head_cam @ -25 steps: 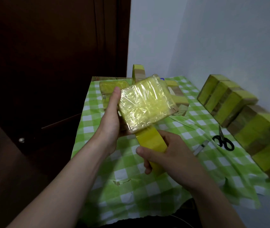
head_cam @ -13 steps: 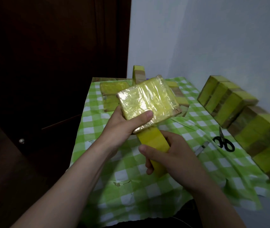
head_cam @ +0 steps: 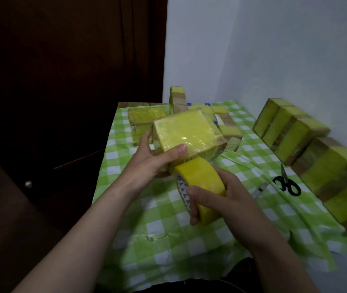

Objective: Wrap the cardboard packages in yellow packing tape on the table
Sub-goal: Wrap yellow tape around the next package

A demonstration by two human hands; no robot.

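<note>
The left hand (head_cam: 153, 163) holds a flat, square cardboard package faced with glossy yellow tape (head_cam: 187, 132) above the counter (head_cam: 168, 240), which is draped in a green-and-white checked cloth. Its grip is clamped on the package: the thumb presses on the near edge of the top face, and the fingers curl round the left side. Right against the package's near lower edge is a wide roll of yellow packing tape (head_cam: 202, 180), standing on edge in the right hand (head_cam: 221, 199). That hand's grip is closed round the roll, with thumb and fingers curled over its rim.

Behind the held package, more yellow-taped cardboard packages (head_cam: 145, 117) lie on the cloth, and one stands upright at the back. A row of taped packages (head_cam: 295, 132) lines the white wall on the right. Black-handled scissors (head_cam: 286, 182) lie on the cloth just beside that row.
</note>
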